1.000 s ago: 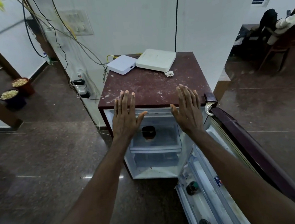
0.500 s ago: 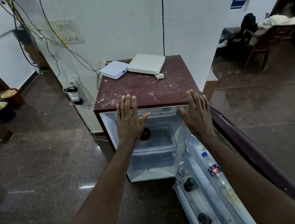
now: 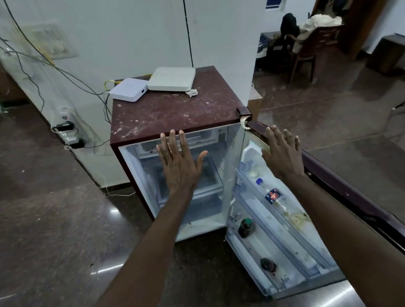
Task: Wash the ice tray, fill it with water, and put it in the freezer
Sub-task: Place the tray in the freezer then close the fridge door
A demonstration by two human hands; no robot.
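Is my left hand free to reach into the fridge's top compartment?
Probably yes: the fridge door stands wide open, and the empty left hand hovers just in front of the top compartment.

The left hand [image 3: 178,165] hangs before the open fridge [image 3: 173,111], fingertips at its top front edge. The right hand [image 3: 282,156] is beside it, over the upper inner corner of the door [image 3: 363,210], which stands out to the right. Beyond both hands, at the back of the fridge top, a small box [image 3: 128,89] lies just left of a large box [image 3: 171,79]. Just below the right hand a bottle [image 3: 273,196] sits in a door shelf; two jars [image 3: 245,226] sit lower in the door. A chair [image 3: 302,51] stands far beyond the right hand.
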